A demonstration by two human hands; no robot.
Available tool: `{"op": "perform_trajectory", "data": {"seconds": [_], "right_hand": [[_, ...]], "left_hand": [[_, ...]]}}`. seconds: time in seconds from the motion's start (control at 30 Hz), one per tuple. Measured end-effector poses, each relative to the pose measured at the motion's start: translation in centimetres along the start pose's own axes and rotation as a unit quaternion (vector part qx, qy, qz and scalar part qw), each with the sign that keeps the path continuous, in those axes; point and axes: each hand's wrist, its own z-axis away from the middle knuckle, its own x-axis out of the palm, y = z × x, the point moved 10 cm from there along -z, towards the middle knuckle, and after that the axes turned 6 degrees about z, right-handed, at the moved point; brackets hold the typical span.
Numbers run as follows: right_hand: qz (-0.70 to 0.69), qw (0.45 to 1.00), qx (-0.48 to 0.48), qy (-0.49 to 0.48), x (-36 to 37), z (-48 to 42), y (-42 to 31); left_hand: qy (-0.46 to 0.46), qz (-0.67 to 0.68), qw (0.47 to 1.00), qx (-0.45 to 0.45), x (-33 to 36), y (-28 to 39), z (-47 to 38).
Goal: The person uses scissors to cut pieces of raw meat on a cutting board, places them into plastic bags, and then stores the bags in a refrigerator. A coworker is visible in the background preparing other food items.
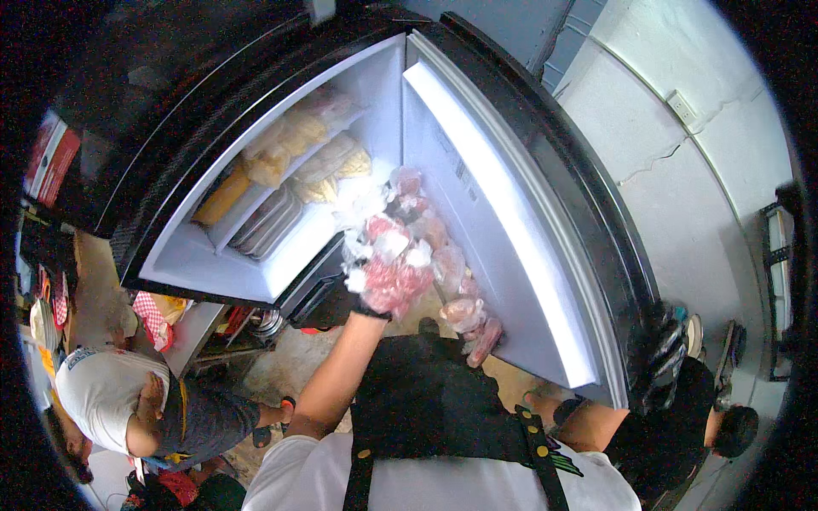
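Observation:
My left hand (382, 309) reaches up at the open freezer compartment, a dark band at its wrist. It grips knotted clear plastic bags of red, meat-like food (396, 281), which hide most of its fingers. More bags of pinkish food (449, 265) run in a row along the inner side of the freezer door (473, 211). Below the door's lower edge, part of my right hand (542, 404) shows, with a dark band at the wrist; its fingers are too hidden to read. Inside the compartment, yellowish bagged food (281, 147) fills the upper shelf. Metal trays (268, 223) and further bags sit below it.
A person in a white shirt (108, 396) bends at a counter on the left. Another person in black (677, 428) is behind the door on the right. A lower refrigerator door (319, 287) lies under the compartment. A wall socket (681, 106) is at the upper right.

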Motion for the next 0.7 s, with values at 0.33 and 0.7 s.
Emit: {"op": "perform_trajectory", "data": {"seconds": [0.33, 0.7], "right_hand": [[-0.048, 0.995, 0.000, 0.082, 0.8, 5.0, 1.4], [-0.014, 0.994, 0.017, 0.108, -0.6, 8.5, 3.4]], "left_hand": [[0.166, -0.208, 0.919, 0.290, -2.7, 1.4, -9.4], [0.097, -0.376, 0.837, 0.387, -8.4, 2.5, -6.5]]}}
